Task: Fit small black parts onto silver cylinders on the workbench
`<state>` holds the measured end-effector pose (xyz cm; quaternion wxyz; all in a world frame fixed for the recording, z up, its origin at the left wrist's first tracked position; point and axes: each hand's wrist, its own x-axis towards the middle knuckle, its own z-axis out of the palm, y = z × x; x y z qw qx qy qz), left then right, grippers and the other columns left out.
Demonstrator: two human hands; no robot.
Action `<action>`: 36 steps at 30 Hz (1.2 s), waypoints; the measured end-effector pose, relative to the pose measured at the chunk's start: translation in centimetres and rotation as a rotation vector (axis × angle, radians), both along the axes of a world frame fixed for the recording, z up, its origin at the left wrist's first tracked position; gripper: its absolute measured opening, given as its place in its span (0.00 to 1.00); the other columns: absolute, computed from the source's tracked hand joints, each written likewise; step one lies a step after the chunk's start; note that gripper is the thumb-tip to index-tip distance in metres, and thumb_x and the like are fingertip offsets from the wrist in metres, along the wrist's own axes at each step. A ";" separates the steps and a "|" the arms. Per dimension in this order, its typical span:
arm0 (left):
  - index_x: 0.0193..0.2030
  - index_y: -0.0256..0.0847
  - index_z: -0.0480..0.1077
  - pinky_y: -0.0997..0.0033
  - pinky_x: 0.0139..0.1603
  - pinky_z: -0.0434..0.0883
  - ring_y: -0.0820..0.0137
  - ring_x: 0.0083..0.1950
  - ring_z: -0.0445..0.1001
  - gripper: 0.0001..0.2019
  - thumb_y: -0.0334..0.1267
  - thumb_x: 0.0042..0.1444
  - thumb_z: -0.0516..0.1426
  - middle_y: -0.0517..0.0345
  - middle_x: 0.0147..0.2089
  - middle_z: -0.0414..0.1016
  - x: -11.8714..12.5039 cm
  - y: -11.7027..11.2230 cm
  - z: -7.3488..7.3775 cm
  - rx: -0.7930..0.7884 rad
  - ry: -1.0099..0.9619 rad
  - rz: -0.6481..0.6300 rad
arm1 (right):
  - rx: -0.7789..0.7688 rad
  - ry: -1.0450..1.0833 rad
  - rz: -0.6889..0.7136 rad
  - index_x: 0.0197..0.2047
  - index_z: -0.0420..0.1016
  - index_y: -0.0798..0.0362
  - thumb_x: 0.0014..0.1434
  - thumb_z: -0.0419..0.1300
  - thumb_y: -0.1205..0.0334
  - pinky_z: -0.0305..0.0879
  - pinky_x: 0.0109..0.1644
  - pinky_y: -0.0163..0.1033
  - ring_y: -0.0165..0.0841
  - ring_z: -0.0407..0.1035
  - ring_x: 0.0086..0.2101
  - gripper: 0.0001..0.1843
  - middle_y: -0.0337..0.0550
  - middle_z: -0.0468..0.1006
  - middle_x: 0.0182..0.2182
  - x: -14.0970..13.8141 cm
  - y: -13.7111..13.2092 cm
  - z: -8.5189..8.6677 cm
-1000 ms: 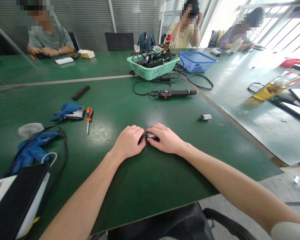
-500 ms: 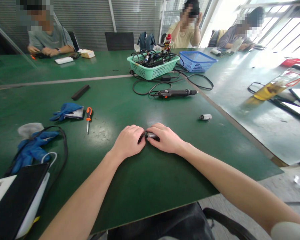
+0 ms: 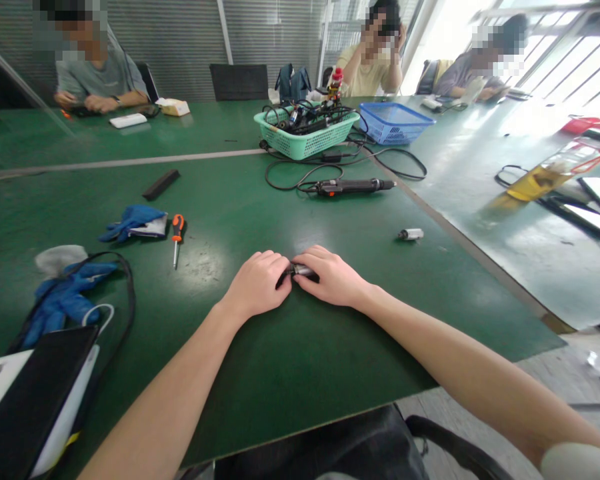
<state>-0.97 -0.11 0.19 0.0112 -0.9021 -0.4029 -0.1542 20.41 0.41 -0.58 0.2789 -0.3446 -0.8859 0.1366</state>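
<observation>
My left hand (image 3: 257, 283) and my right hand (image 3: 333, 276) rest side by side on the green table (image 3: 290, 360), fingers curled. Between them they pinch a small dark cylindrical part with a silvery end (image 3: 300, 271); most of it is hidden under the fingers. A similar small silver cylinder (image 3: 411, 234) lies apart on the table to the right. An orange-handled screwdriver (image 3: 177, 237) lies to the left of my left hand.
Blue gloves (image 3: 133, 222) and more blue gloves with a black cable (image 3: 65, 297) lie left. A black-and-white device (image 3: 25, 407) sits near left. A corded electric screwdriver (image 3: 353, 187), a green basket (image 3: 305, 133) and a blue basket (image 3: 393, 122) stand farther back. Other people sit at the far side.
</observation>
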 end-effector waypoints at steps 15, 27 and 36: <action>0.36 0.40 0.68 0.62 0.44 0.67 0.63 0.40 0.70 0.07 0.35 0.63 0.51 0.52 0.37 0.73 0.0 0.0 0.0 -0.016 -0.020 0.001 | -0.004 0.000 -0.005 0.54 0.74 0.53 0.65 0.58 0.60 0.70 0.55 0.49 0.42 0.71 0.48 0.15 0.50 0.78 0.45 0.1 0.0 -0.1; 0.38 0.40 0.69 0.62 0.44 0.67 0.63 0.41 0.71 0.06 0.36 0.64 0.52 0.53 0.38 0.74 -0.1 0.0 0.0 -0.026 -0.034 -0.004 | 0.003 0.004 0.008 0.58 0.68 0.52 0.64 0.59 0.62 0.69 0.56 0.50 0.43 0.69 0.50 0.19 0.51 0.76 0.49 0.1 -0.2 0.2; 0.37 0.42 0.68 0.61 0.41 0.66 0.61 0.41 0.72 0.06 0.41 0.63 0.55 0.53 0.38 0.75 -0.1 0.2 -0.3 -0.017 -0.030 0.084 | 0.113 -0.160 0.108 0.57 0.72 0.48 0.69 0.52 0.66 0.68 0.56 0.52 0.43 0.69 0.51 0.17 0.52 0.75 0.51 0.5 -0.4 1.1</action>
